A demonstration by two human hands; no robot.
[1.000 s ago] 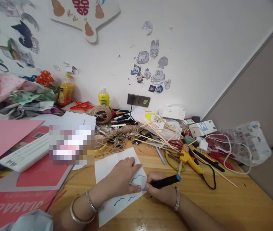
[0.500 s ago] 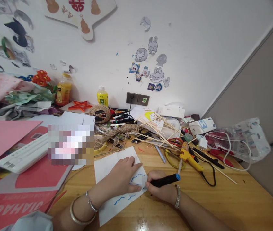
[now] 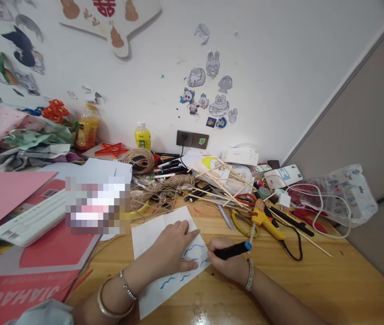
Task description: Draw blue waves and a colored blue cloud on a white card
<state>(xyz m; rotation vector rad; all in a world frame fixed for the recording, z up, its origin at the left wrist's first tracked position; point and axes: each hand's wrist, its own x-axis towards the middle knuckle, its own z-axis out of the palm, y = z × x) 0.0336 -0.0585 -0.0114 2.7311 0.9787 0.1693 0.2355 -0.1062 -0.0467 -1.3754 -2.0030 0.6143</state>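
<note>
Marker: my black marker point(image 3: 231, 250) lay nearly level, its long axis running left to right, tip at the sheet's right edge, blue end pointing right and slightly away from me.
Right hand: my right hand point(image 3: 226, 265) had its fingers closed tight round the black marker.
Left hand: my left hand point(image 3: 173, 249) lay flat, fingers loose, pressing the white paper point(image 3: 148, 234) onto the wooden table point(image 3: 314, 280).
Paper: blue wavy lines point(image 3: 194, 248) sat beside the tip.

Left hand point(image 3: 171, 248) flat on white paper sheet point(image 3: 151, 234) on the wooden desk point(image 3: 314, 289), fingers spread over wavy blue lines; right hand point(image 3: 227, 264) grips black marker point(image 3: 232, 250), blue cap end pointing right, tip at the sheet's right edge. Yellow glue gun point(image 3: 266, 223), scissors point(image 3: 242, 225), bamboo sticks point(image 3: 222, 185) and twine point(image 3: 165, 189) lie beyond, toward the wall. White keyboard point(image 3: 29, 219) far left on red folder point(image 3: 49, 253).
</note>
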